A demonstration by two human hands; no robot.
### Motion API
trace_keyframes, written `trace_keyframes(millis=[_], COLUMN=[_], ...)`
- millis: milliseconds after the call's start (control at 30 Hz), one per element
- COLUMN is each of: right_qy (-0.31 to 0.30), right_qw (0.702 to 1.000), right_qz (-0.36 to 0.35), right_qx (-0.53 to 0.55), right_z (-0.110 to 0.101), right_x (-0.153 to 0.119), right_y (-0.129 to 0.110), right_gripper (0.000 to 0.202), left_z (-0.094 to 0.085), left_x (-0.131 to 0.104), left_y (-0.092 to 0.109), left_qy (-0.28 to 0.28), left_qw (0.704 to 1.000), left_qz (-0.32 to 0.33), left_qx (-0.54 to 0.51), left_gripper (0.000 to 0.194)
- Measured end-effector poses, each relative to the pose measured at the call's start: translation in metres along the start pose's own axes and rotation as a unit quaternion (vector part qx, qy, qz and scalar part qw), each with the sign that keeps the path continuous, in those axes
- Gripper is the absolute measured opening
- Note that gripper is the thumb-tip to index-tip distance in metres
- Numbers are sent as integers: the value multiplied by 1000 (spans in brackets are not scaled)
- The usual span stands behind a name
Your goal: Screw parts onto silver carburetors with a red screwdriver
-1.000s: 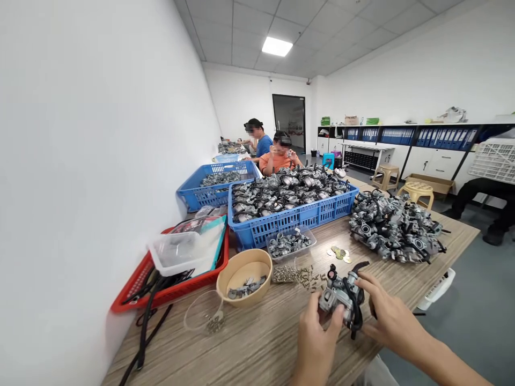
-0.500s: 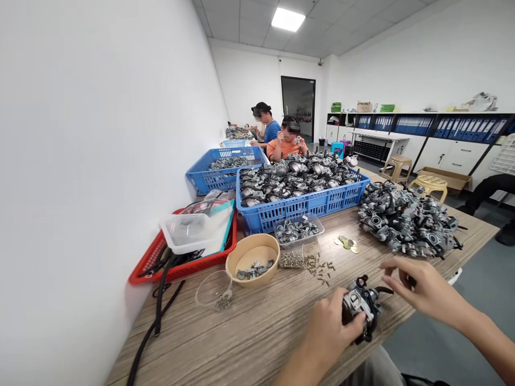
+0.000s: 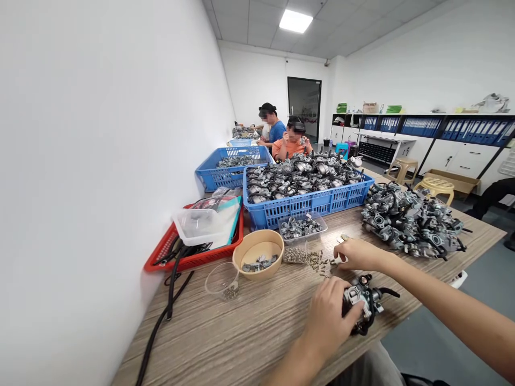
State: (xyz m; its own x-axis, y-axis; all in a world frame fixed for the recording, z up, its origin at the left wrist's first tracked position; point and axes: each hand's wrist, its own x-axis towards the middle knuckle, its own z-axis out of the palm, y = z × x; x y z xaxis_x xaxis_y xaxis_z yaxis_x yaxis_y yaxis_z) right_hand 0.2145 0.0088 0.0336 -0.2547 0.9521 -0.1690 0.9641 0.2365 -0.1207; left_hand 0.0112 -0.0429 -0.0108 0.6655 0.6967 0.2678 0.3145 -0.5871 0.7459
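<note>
clasped by the left hand (image 3: 328, 311), a carburetor (image 3: 365, 297) is held between thumb and fingers near the front edge of the table (image 3: 241, 343), its body mostly exposed to the right of the grip. beyond it, the right hand (image 3: 358, 254) is positioned beside loose screws (image 3: 316, 262); whether anything is pinched there cannot be told.

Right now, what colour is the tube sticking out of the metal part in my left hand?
The tube is black, clearest in the head view.
</note>
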Motion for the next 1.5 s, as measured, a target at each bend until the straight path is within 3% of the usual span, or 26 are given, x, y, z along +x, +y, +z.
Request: trace_keyframes(millis=[200,433,733,967,1133,1300,1500], right_qy=[-6,5,66,165,191,106,18], right_qw=[1000,999,995,983,975,989,999], right_qz=[-14,-43,-71,-67,-74,-59,-25], right_qx=[11,28,11,47,84,82,38], right_z=[11,13,25,6,-6,-14,-6], right_x=[1,-1,-5,-31,-53,-52,-18], right_y=[0,5,17,26,10,-4,7], right_gripper=[16,18,18,22,21,19,14], left_z=[8,3,5,0,-2,-5,-5], left_x=[-7,-6,-5,-3,-2,1,2], left_y=[-4,-2,-6,-2,1,2,5], left_qy=[38,32,32,14,44,49,18], left_qw=[998,997,996,995,989,983,988], left_qz=[0,-7,-8,-18,-38,-73,-57], left_qx=[-54,-63,-85,-102,-139,-159,-140], left_gripper=[19,17,18,19,25,26,31])
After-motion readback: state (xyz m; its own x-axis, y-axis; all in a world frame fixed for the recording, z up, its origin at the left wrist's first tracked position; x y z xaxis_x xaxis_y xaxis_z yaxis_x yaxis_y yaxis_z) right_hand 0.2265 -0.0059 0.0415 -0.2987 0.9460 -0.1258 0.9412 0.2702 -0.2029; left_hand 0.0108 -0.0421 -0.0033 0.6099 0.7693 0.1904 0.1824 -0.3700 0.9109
